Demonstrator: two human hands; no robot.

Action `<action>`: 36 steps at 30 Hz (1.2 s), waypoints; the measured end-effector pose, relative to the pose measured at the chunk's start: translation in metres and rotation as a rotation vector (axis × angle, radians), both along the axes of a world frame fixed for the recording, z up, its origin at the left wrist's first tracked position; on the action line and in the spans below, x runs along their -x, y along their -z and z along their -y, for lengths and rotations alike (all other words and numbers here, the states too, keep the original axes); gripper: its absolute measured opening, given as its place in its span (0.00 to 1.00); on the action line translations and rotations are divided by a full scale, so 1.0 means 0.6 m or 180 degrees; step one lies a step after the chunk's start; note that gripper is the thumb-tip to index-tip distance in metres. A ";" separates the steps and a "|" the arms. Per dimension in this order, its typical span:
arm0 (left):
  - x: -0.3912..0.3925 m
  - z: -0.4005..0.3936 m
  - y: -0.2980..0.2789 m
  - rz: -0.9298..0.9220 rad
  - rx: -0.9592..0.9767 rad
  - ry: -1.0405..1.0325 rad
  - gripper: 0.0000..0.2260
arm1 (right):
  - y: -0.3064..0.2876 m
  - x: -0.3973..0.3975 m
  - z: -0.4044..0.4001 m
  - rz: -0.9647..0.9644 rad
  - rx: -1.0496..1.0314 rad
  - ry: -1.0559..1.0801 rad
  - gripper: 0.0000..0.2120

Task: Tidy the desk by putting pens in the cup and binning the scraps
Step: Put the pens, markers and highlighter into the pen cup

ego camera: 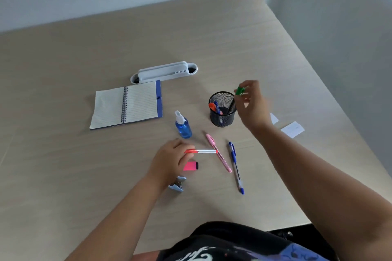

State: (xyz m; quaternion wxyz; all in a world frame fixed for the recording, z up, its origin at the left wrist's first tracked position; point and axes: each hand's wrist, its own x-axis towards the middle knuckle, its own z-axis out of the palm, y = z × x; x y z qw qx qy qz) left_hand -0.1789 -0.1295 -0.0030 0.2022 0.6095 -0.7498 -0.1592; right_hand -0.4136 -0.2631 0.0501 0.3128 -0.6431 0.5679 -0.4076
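Above the mesh cup [222,110], the right hand [252,106] pinched the green top of a dark pen [237,96] between fingertips, the pen's lower end reaching down inside the cup rim. At the near centre of the worktop [63,165], the left hand [169,161] was closed lightly on the red-capped end of a white pen [203,151], whose far end crossed the pink pen [218,152].

The black mesh cup stood upright and held an orange-red marker and a blue pen leaning against its left wall. A white oblong desk organiser [164,72] lay farther back; its contents could not be determined.

Beside the pink pen, a blue pen [235,166] lay loose, pointing toward the near edge. A pink sticky-note block [190,166] lay just beside the left hand, with a pale blue clip [177,185] near the wrist. A blue spray bottle [182,125] stood between the cup and an open spiral notebook [127,105]. Two white paper scraps [292,129] lay to the right of the cup, one partly hidden behind the right wrist.

The worktop was pale wood grain, set into a corner formed by grey-white walls.
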 end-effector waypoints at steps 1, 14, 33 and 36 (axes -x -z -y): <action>0.010 0.000 -0.021 -0.0092 0.0160 0.0051 0.10 | 0.013 -0.001 -0.007 -0.0101 -0.0085 -0.0053 0.11; 0.109 0.168 -0.184 0.0179 0.1543 -0.0147 0.11 | 0.139 0.025 -0.111 -0.1561 -0.1811 -0.0664 0.20; -0.020 -0.028 -0.027 0.0594 -0.0458 -0.0383 0.10 | -0.049 0.007 0.004 0.0641 0.0087 0.0422 0.12; -0.054 -0.050 -0.003 0.0785 -0.0991 -0.0666 0.14 | -0.004 -0.006 -0.007 0.0342 -0.0083 0.0230 0.16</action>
